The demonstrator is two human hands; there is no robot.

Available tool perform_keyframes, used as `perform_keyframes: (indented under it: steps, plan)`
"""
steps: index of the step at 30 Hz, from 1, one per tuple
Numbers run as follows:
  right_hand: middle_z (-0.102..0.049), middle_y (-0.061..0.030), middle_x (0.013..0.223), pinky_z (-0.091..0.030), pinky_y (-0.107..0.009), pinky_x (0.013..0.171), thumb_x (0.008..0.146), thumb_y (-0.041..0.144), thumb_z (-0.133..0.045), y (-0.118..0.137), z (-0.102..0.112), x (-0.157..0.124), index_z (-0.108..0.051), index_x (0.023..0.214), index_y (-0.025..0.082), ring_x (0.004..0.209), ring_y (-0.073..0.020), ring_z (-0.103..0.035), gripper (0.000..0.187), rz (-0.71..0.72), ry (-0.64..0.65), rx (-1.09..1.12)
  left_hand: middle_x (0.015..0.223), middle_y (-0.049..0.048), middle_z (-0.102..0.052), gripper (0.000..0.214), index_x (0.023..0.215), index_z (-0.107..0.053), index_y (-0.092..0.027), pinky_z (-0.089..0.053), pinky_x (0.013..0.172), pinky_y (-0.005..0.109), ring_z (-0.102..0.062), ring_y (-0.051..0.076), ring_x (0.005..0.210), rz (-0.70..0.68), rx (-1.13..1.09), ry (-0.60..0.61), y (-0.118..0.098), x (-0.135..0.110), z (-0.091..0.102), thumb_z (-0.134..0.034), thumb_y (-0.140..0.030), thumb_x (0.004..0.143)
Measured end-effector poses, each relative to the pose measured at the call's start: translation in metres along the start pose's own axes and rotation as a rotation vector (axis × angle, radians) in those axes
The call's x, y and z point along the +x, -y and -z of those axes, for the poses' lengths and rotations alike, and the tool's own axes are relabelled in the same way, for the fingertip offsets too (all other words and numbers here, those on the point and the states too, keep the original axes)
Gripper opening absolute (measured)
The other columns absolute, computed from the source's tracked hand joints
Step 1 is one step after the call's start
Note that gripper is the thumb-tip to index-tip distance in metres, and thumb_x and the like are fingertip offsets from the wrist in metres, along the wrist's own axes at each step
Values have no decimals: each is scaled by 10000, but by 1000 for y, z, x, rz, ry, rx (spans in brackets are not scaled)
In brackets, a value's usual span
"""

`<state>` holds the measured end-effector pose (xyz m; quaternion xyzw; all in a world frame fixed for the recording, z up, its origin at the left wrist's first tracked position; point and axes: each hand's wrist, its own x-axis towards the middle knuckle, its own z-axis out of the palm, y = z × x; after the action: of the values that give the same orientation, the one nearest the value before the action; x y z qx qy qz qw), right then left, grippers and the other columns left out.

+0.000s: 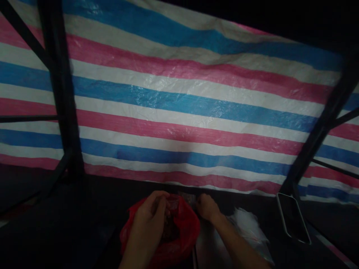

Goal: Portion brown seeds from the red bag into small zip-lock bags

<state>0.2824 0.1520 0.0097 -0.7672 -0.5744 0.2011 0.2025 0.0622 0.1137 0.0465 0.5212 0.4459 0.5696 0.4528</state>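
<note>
A red plastic bag [186,224] stands open at the bottom middle, with dark brownish contents [170,228] inside; their kind is too dim to make out. Over the left part of its mouth is my left hand [151,213], thumb and fingers closed together. A bit of see-through plastic [174,204] shows beside these fingertips; whether they grip it is unclear. Just right of the bag, my right hand [206,207] is closed, its fingers mostly turned away from view. Near its knuckles, behind the bag, lies a small clear packet [187,198] with something brownish in it.
Clear plastic bags [249,226] lie in a pile right of my right forearm. Further right is a phone [294,218] with a dark screen. A striped tarp [179,112] closes off the back, between dark frame posts [66,112] at left and right.
</note>
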Motion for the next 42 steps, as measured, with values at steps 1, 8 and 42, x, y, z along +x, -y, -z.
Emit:
perform_keyframes:
  steps: [1, 8, 42]
  plan:
    - [-665, -91, 1359, -606, -460, 949, 1003, 374, -717, 1, -3, 2, -644, 1340, 220, 1162, -269, -691, 378, 5, 5, 52, 665, -12, -706, 270, 863, -744, -250, -512, 563, 303, -684, 218, 615, 3, 2, 14, 1, 0, 0, -655, -495, 792]
    - [-739, -55, 1107, -623, -377, 795, 1005, 410, -701, -5, 13, -7, -694, 1148, 156, 905, -200, -725, 292, 85, -42, 477, 643, -13, -670, 296, 851, -749, -234, -489, 578, 288, -633, 193, 606, 22, -21, 111, 3, -7, -5, -657, -515, 826]
    - [-609, 122, 576, -422, -199, 579, 592, 75, -673, 61, 14, -117, -530, 847, 257, 564, -112, -572, 344, 271, 47, 1093, 849, -39, -634, 351, 873, -667, -250, -444, 717, 238, -589, 150, 797, 8, -24, 539, -6, -20, -7, -595, -572, 992]
